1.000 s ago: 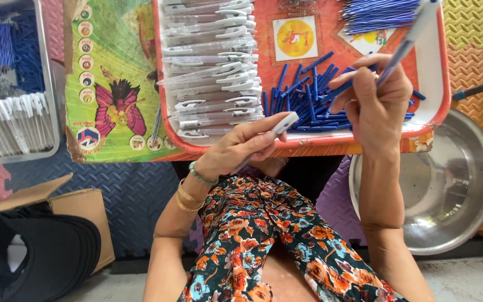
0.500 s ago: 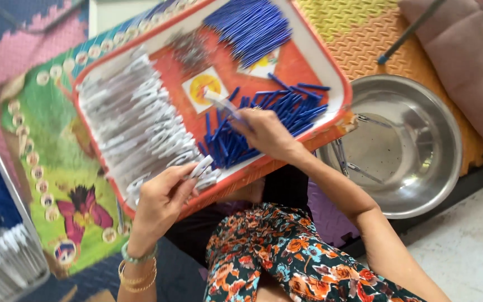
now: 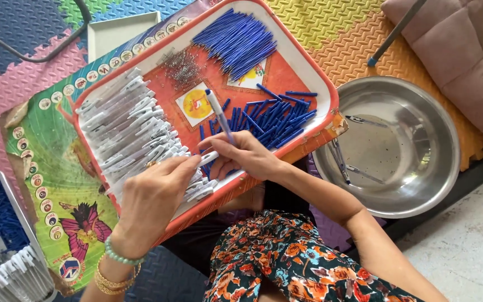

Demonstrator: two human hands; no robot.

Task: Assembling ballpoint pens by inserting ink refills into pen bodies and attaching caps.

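Foam mat (image 3: 23, 95) under everything, coloured tiles. On it I see a green board (image 3: 51, 168), and on that a red tray (image 3: 286, 72) tilted across the view. Steel bowl (image 3: 415, 128) just right of the tray, a few pens lying inside. Tray holds a row of white barrels (image 3: 124, 126) along its left side, blue refills (image 3: 238, 39) stacked at the far end, blue caps (image 3: 269, 120) loose in the middle, a small heap of springs (image 3: 183, 67). Left hand (image 3: 152, 204) rests over the near barrels, fingers pinched on one white barrel end (image 3: 209, 158). Right hand (image 3: 247, 156) closed around an upright pen (image 3: 219, 114), tip pointing away, above the caps.
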